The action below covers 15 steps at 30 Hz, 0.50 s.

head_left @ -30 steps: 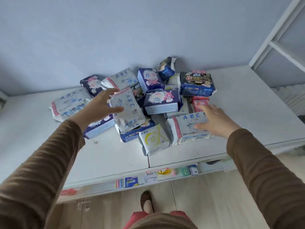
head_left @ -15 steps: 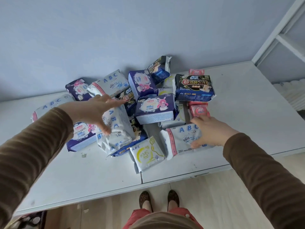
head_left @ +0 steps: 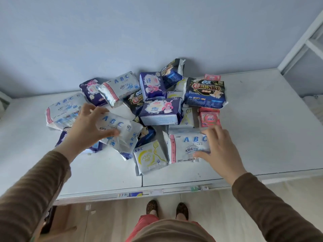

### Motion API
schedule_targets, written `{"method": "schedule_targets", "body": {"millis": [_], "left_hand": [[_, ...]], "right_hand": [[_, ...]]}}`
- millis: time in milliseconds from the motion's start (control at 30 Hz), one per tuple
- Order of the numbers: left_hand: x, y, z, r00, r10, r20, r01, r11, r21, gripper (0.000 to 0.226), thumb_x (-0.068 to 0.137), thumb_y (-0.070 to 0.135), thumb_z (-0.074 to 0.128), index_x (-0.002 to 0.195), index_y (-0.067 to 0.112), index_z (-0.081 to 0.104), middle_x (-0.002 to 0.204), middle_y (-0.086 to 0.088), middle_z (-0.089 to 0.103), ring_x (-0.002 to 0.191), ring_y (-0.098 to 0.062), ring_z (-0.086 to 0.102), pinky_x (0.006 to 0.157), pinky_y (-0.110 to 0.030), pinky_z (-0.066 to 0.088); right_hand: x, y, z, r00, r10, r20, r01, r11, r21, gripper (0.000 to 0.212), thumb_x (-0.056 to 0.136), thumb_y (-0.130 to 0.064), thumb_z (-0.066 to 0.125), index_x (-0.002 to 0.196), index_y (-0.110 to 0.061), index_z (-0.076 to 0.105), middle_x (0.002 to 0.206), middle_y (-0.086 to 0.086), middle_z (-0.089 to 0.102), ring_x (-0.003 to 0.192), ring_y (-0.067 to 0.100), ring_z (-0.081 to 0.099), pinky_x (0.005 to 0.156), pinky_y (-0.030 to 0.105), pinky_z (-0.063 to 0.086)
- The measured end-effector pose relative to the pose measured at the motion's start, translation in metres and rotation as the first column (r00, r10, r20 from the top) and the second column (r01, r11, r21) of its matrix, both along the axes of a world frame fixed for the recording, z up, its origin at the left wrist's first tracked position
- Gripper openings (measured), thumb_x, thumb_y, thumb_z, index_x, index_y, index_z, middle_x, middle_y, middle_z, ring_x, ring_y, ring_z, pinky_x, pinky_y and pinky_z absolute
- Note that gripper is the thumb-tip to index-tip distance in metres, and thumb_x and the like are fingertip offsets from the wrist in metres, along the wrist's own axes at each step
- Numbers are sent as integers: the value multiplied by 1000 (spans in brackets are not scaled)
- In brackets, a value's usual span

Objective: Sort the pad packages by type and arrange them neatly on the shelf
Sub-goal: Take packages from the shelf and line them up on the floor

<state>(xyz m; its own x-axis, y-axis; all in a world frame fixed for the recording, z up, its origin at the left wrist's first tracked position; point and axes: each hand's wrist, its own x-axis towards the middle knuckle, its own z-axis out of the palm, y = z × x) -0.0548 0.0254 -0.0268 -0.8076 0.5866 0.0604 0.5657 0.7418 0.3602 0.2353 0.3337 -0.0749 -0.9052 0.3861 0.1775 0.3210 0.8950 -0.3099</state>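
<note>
Sorting barely begun: pad packages still heaped unsorted.
Nearest, right hand (head_left: 220, 151) grips a white pack (head_left: 185, 145); left hand (head_left: 87, 130) grips another pack (head_left: 120, 135); beyond, the mixed pile (head_left: 157, 105) covers the shelf (head_left: 262, 128) against the wall.

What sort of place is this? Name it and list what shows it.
Probably a shop or stockroom, though I cannot be sure. A heap of branded pad packages lies unsorted on a white shelf, small price-tag-like labels run along its front edge, and a white rack frame stands at the right.
</note>
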Motion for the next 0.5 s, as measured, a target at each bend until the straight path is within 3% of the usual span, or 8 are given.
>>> {"method": "schedule_targets", "body": {"millis": [100, 200, 300, 367, 433, 500], "left_hand": [[16, -12, -7, 997, -12, -74, 19, 996, 92, 88, 53, 71, 78, 124, 27, 50, 130, 14, 30, 111, -22, 48, 92, -39, 48], [25, -26, -8, 987, -55, -149, 76, 988, 136, 86, 52, 68, 78, 117, 19, 51, 133, 32, 21, 122, -26, 46, 99, -40, 43], [26, -37, -4, 970, -108, -216, 119, 992, 38, 87, 52, 73, 74, 114, 16, 50, 133, 11, 45, 119, -27, 43, 99, -46, 44], [24, -44, 3, 983, -100, -155, 96, 995, -34, 96, 52, 74, 75, 125, 19, 45, 126, 1, 57, 114, -26, 46, 94, -47, 47], [18, -46, 9, 983, -141, -115, 128, 986, -110, 102, 53, 69, 78, 134, 24, 37, 126, -3, 58, 112, -29, 50, 91, -48, 49], [11, -49, 16, 968, -221, -120, 190, 956, -223, 114, 55, 60, 85, 147, 35, 23, 128, -4, 50, 105, -28, 54, 83, -46, 52]], "right_hand": [[5, -6, -4, 998, -50, -38, 54, 991, 123, 67, 62, -59, 81, 104, -15, 53, 104, 2, 48, 93, 23, 44, 69, 34, 49], [6, -6, -3, 996, -86, 29, 77, 969, 233, 83, 59, -70, 78, 117, -16, 53, 102, 1, 48, 92, 23, 41, 75, 38, 45], [6, -5, 1, 993, -81, 87, 53, 956, 289, 86, 55, -74, 75, 117, -18, 54, 119, 4, 48, 109, 29, 44, 87, 44, 43], [4, -6, 3, 989, -52, 139, 19, 972, 233, 84, 55, -69, 77, 116, -18, 48, 134, 6, 45, 122, 33, 43, 91, 46, 43], [3, -5, 1, 977, -32, 210, 12, 996, 94, 85, 59, -61, 83, 119, -20, 38, 126, 6, 47, 111, 30, 48, 79, 41, 47], [2, -10, -1, 968, -39, 248, 34, 999, 27, 96, 63, -52, 86, 134, -22, 30, 128, 8, 47, 110, 29, 46, 79, 40, 49]]}}
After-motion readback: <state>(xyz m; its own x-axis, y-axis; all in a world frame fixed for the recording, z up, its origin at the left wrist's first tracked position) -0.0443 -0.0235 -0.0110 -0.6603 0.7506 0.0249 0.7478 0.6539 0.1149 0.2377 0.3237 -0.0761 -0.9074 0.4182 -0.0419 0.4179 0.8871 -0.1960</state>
